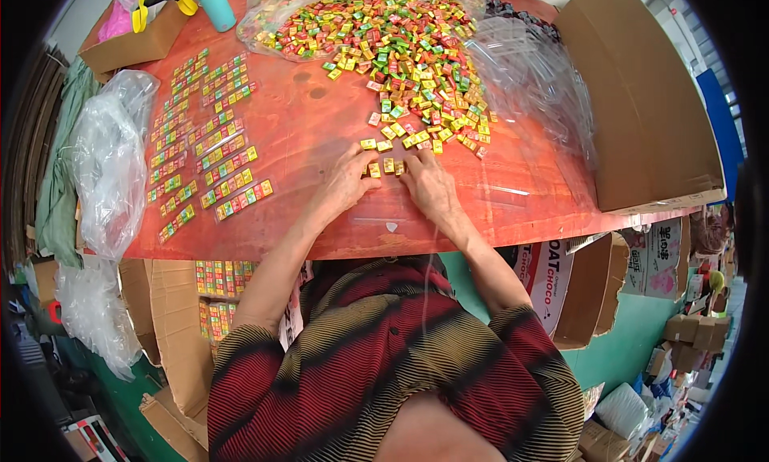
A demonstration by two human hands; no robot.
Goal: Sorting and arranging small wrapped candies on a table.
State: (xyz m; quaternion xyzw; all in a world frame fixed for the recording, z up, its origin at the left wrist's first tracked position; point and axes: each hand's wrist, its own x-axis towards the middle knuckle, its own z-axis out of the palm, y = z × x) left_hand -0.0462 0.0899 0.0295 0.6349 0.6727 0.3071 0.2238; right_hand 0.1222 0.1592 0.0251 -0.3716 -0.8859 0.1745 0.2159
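Both hands rest on a red table (320, 118). My left hand (346, 176) and my right hand (428, 183) lie close together, fingertips on a short row of small square wrapped candies (384, 166). Just beyond the fingers spreads a large loose pile of the same candies (400, 54) in yellow, green, red and orange. Neither hand is closed around anything; the fingers are slightly curled and pressing on the candies. On the table's left lie several clear narrow packs of candies (212, 142), each filled in a row.
A big open cardboard box (641, 102) stands at the right. Clear plastic wrappers (537, 78) lie beside it. A heap of plastic bags (108, 158) hangs off the left edge. A small box (132, 42) with a teal cup (215, 4) sits far left. A carton of filled packs (220, 290) is below the table.
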